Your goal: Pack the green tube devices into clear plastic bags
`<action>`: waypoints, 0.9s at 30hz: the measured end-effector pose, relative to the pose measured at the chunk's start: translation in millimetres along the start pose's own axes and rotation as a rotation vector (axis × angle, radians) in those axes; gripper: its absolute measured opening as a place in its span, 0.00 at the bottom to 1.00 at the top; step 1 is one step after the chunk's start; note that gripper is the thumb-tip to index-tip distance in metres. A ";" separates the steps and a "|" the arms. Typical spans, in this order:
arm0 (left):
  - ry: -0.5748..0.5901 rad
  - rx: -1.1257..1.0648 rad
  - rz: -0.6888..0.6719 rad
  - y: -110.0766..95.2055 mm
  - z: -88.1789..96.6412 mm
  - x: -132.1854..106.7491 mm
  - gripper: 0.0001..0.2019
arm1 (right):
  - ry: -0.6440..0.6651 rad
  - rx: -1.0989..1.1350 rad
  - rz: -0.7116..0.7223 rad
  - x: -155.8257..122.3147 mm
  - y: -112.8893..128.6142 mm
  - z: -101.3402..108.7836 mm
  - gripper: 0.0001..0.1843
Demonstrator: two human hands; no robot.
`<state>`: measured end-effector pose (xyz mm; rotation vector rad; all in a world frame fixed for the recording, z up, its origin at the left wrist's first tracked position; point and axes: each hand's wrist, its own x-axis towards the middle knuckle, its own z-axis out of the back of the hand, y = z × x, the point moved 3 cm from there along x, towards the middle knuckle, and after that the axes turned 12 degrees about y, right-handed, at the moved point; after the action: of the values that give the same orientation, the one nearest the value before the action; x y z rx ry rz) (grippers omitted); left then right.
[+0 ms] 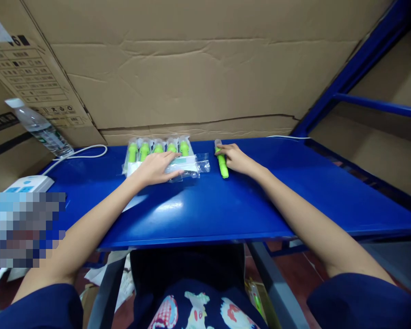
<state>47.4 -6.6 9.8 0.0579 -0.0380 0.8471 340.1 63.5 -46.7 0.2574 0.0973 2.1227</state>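
My left hand point(159, 168) lies flat, fingers stretched out, over a clear plastic pack point(202, 163) at the back of the blue table. Several bright green tubes point(144, 150) with clear tops stand side by side in the pack, partly covered by a white strip point(188, 163) and my hand. To the right, my right hand point(235, 158) is closed with its fingers on a single bright green tube with a clear cap point(223, 168). This tube lies on the table, its clear end pointing away from me.
Cardboard point(198, 82) walls off the back of the blue table point(198, 214). A water bottle point(43, 130) leans at the left, near a white power strip point(30, 183) and its cable. A blue metal frame point(349, 59) rises at the right.
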 end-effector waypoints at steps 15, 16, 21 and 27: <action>-0.004 0.020 0.052 20.3 -5.0 -1.7 0.30 | 0.088 -0.112 -0.107 -13.7 -4.3 16.5 0.38; -0.001 0.020 0.054 21.0 -5.1 -1.6 0.30 | 0.107 -0.105 -0.119 -14.3 -6.1 16.1 0.38; 0.024 0.029 0.076 22.7 -4.4 -1.4 0.29 | 0.093 -0.083 -0.119 -14.3 -11.5 14.9 0.26; 0.041 0.033 0.099 22.7 -2.3 -2.0 0.28 | 0.159 -0.135 -0.062 -16.2 -9.8 16.7 0.30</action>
<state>29.1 7.1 8.2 0.0703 0.0118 0.9480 360.2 54.5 -34.5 0.0059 0.0541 2.0752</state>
